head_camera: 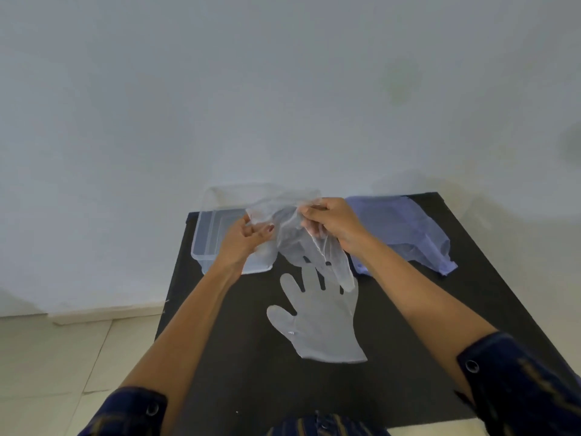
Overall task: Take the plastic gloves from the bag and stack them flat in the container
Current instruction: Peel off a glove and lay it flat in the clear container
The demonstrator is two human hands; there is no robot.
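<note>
A crumpled clear plastic glove (pixel 294 229) hangs in the air above the black table (pixel 251 382). My left hand (pixel 243 239) pinches its left edge and my right hand (pixel 333 223) pinches its right edge, with its fingers dangling down. Below it a second clear glove (pixel 317 322) lies flat on the table, fingers pointing away from me. The clear plastic container (pixel 207 243) stands at the table's back left, partly hidden behind my left hand and the held glove. A bluish plastic bag (pixel 405 231) lies at the back right.
A white wall rises right behind the table. Pale floor tiles (pixel 63 357) show to the left of the table. My dark patterned sleeves frame the bottom of the view.
</note>
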